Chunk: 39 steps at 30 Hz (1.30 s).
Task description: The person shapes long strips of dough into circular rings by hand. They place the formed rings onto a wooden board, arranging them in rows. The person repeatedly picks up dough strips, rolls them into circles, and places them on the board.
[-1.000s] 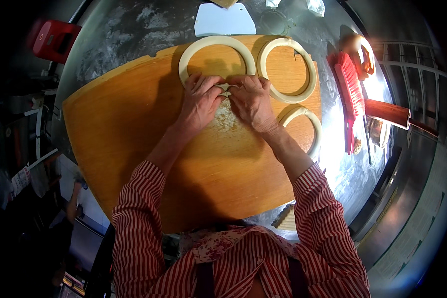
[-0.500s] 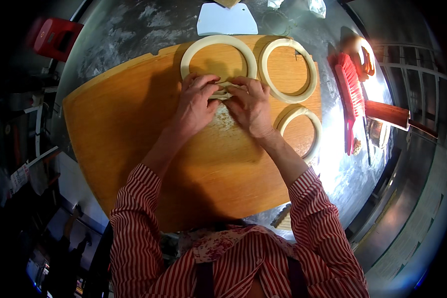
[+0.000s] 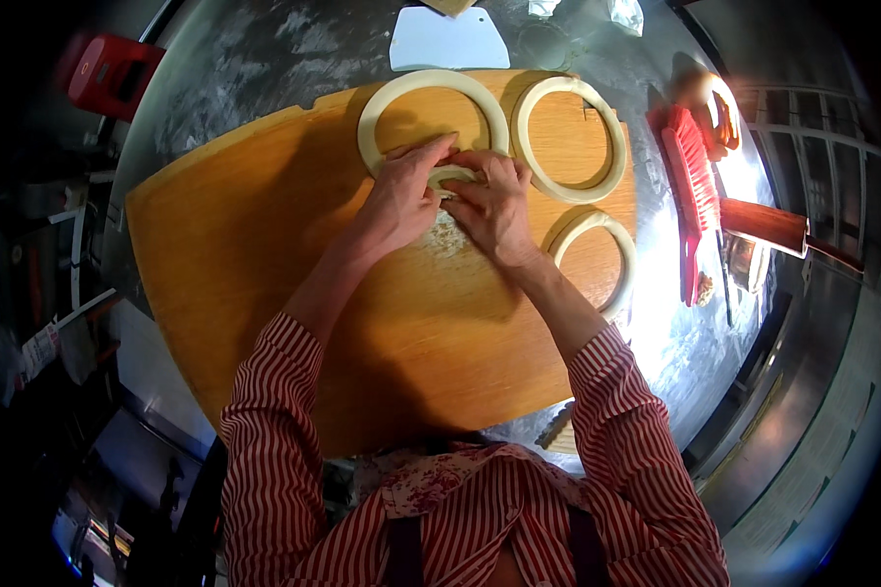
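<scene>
A large pale dough ring lies on the wooden board, and both my hands are at its near side. My left hand closes on the dough there, its fingers laid over the top. Close by on the right, my right hand pinches the same stretch with bent fingers. Between the fingertips a short bit of dough shows; whether it is folded or joined is hidden. A second dough ring rests to the right of my right hand, and a third, smaller dough ring lies nearer me.
Flour dusts the board by my hands and the metal table behind it. A white dough scraper lies beyond the board. To the right are a red brush and a wooden-handled tool. A red device stands far left.
My left hand has rolled over the dough, its fingers now reaching further across it. My right hand has stayed nearly in place. The other rings have not moved.
</scene>
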{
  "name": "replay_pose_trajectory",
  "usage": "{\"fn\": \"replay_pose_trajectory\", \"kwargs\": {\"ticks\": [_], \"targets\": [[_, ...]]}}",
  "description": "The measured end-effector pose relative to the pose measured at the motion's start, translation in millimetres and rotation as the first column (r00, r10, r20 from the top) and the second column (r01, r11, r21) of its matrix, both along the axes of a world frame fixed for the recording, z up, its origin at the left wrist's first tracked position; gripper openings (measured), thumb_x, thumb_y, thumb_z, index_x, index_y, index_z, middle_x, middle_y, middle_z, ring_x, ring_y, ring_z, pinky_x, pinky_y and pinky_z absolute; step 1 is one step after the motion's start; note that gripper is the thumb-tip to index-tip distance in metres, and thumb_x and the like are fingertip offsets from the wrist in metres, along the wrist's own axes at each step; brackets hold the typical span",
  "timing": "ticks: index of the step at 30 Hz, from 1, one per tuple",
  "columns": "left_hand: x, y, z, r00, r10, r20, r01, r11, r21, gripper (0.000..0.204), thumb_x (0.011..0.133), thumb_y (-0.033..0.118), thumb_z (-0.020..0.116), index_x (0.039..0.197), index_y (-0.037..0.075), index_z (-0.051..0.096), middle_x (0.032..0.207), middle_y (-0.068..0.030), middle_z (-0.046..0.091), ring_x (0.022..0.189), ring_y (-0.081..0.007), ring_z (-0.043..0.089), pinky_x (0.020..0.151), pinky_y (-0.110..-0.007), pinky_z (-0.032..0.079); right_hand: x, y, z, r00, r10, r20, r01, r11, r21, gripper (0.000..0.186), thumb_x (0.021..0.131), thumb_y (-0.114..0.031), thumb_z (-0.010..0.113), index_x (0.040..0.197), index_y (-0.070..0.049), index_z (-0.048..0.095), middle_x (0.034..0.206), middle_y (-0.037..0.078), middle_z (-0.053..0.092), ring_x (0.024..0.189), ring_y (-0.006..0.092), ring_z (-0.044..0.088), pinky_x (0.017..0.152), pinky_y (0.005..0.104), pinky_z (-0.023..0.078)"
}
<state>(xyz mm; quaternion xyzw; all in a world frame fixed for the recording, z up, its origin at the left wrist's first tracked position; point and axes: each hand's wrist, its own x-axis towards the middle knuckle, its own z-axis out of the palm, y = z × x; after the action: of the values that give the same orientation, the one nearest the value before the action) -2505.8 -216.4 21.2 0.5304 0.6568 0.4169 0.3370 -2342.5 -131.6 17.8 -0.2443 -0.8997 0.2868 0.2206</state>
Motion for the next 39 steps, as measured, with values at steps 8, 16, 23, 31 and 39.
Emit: {"fn": "replay_pose_trajectory", "kwargs": {"ticks": [8,16,23,31,39], "targets": [[-5.7,6.9,-1.1,0.992,-0.066,0.104,0.07,0.997,-0.034,0.066,0.082,-0.016,0.048,0.146,0.001,0.044,0.121,-0.0209,0.068,0.113,-0.031,0.067,0.093,-0.035,0.053,10.9,-3.0,-2.3,0.999,-0.038,0.004,0.039,0.996,-0.083,0.021,0.076,-0.014,0.08,0.097,-0.011,0.079,0.122,0.005,0.063,0.117,0.0243,0.053,0.101,0.0425,0.033],[7.9,13.9,2.8,0.991,0.061,0.119,-0.04,0.984,-0.174,0.042,0.093,0.005,0.066,0.134,0.0,0.058,0.107,-0.0145,0.075,0.096,-0.0218,0.072,0.084,-0.032,0.056,33.4,-13.6,19.2,0.945,-0.32,-0.071,0.28,0.9,-0.333,0.024,0.084,-0.002,0.073,0.108,-0.003,0.075,0.121,0.011,0.063,0.102,0.0248,0.06,0.087,0.0343,0.051],[17.6,5.9,-6.1,0.984,0.12,-0.134,-0.115,0.993,0.039,0.03,0.085,0.006,0.072,0.113,0.0,0.067,0.097,-0.0138,0.076,0.097,-0.0292,0.07,0.092,-0.041,0.052,57.1,-12.6,9.9,0.931,-0.365,-0.02,0.347,0.899,-0.267,0.019,0.086,-0.001,0.071,0.104,-0.001,0.075,0.111,0.014,0.068,0.104,0.0266,0.064,0.087,0.0346,0.053],[31.5,-46.8,-12.1,0.817,-0.178,-0.548,0.317,0.934,0.168,0.04,0.09,0.001,0.062,0.13,-0.001,0.06,0.14,-0.0163,0.057,0.136,-0.0316,0.049,0.116,-0.047,0.038,19.8,50.0,31.6,0.941,-0.333,-0.059,0.327,0.94,-0.094,0.025,0.083,-0.009,0.074,0.108,-0.003,0.073,0.109,0.015,0.069,0.104,0.0319,0.065,0.087,0.0388,0.052],[-19.4,-5.8,-4.5,0.805,0.443,-0.394,-0.387,0.896,0.217,0.037,0.088,0.011,0.069,0.121,-0.003,0.062,0.124,-0.02,0.059,0.12,-0.0364,0.054,0.102,-0.049,0.042,-42.3,87.1,19.5,0.894,-0.284,0.348,0.226,0.954,0.196,0.028,0.073,-0.027,0.079,0.093,-0.009,0.072,0.097,0.01,0.07,0.103,0.0302,0.061,0.092,0.0433,0.037]]}}
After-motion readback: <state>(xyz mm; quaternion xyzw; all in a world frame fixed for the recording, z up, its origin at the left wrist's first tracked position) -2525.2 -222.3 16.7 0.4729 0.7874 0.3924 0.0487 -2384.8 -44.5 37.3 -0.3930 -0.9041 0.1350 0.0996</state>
